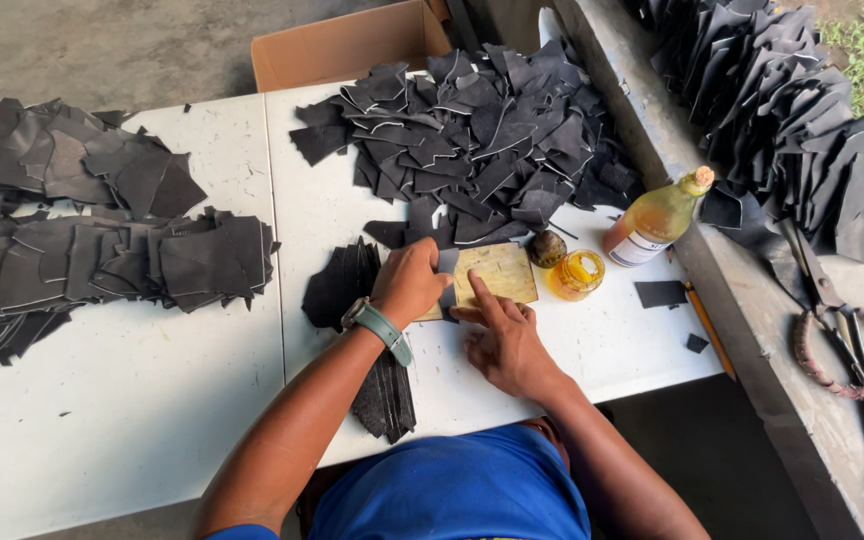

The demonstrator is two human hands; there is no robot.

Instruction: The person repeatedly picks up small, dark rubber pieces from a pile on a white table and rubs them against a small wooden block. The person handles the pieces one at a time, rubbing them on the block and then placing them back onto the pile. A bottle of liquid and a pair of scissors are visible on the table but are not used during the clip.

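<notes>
I see my left hand (pixel 410 283) curled, gripping a dark leather piece (pixel 446 264) at the tan board (pixel 497 273) mid-table, right hand (pixel 505 345) flat, forefinger pressing that board, glue jar (pixel 576 274), bottle (pixel 657 219) just right, black leather heap (pixel 482 140) behind.

1. White tables (pixel 152 400): two, set edge to edge.
2. Heaps of dark cut pieces: four. One at the left (pixel 82 230), one in the middle (pixel 482 140), one on the ledge at the right (pixel 782 110), and one small fanned stack (pixel 347 280) near the wrist. Pieces inside each heap are too many to count.
3. Loose dark scraps (pixel 660 293): two, at the right table edge.
4. Tan board (pixel 497 272): one.
5. Corked bottle (pixel 657 218) of amber liquid: one.
6. Small jar (pixel 576 274) of amber liquid: one.
7. Round dark lid (pixel 546 248): one.
8. Scissors (pixel 842 320): one pair.
9. Cardboard box (pixel 347 45): one.
10. Hands: two, left hand (pixel 410 283) and right hand (pixel 504 345).
11. Wristwatch (pixel 377 322): one.
</notes>
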